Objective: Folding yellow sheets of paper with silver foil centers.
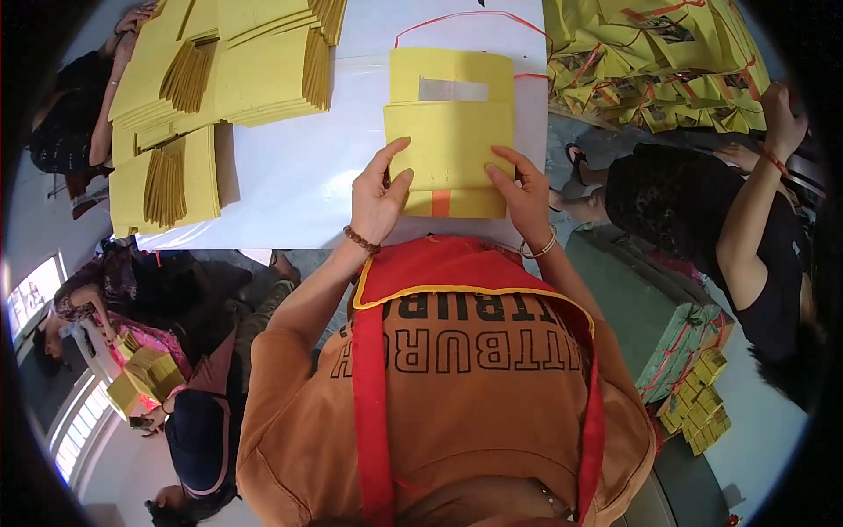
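Observation:
In front of me at the table's near edge lies a folded stack of yellow paper [450,145]. A pale silvery patch [453,90] shows on its upper part, and a short orange strip [441,203] at its lower edge. My left hand [378,195] grips the left side of the stack, thumb on top and forefinger along the edge. On the right side my right hand [524,195] holds it the same way. The fingers beneath the paper are hidden. A thin red string [470,14] loops on the table just beyond the stack.
Piles of folded yellow paper [263,75] cover the left part of the white table [294,176]. To the right are yellow paper bundles tied with red string [654,66]. A person in black [685,202] is close on that side; other people are at the left.

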A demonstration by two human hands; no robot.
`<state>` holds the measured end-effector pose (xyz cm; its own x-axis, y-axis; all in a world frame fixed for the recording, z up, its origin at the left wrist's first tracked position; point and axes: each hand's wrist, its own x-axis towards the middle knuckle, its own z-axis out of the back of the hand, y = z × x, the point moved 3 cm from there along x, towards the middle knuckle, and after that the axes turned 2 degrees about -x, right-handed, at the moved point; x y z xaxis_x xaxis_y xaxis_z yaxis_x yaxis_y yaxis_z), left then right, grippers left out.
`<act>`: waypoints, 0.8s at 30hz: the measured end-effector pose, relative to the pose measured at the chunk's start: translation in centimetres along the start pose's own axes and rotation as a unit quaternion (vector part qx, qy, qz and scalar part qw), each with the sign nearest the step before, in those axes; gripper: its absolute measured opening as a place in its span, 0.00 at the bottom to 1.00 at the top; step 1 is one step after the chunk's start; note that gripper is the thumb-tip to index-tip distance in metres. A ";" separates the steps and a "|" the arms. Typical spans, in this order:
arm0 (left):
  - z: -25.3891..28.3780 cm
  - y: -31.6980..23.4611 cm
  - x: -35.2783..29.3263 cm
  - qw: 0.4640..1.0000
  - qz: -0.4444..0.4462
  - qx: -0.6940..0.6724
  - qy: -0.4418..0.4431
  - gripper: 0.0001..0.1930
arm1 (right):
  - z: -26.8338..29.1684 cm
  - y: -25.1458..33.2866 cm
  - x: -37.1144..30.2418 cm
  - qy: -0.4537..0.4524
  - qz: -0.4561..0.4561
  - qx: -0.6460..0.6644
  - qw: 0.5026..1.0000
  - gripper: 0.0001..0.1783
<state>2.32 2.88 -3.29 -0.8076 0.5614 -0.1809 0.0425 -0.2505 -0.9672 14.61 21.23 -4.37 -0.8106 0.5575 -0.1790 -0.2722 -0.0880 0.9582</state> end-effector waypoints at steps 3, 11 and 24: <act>0.0 0.6 0.1 0.999 0.032 -0.031 0.007 0.20 | -0.2 -0.5 0.0 -0.012 0.004 0.038 0.999 0.17; 0.0 1.3 0.7 0.996 0.055 -0.064 -0.017 0.19 | -0.7 -0.6 0.5 -0.033 -0.007 0.016 0.999 0.16; 0.5 -0.6 1.2 0.977 -0.121 0.174 -0.026 0.17 | -1.5 -1.5 0.7 -0.089 0.009 -0.031 0.996 0.16</act>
<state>1.06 3.32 -2.80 -0.7982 0.5989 0.0641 -0.3491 -0.3733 -0.8595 13.63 20.49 -6.30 -0.7123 0.6924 -0.1147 -0.2942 -0.1462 0.9445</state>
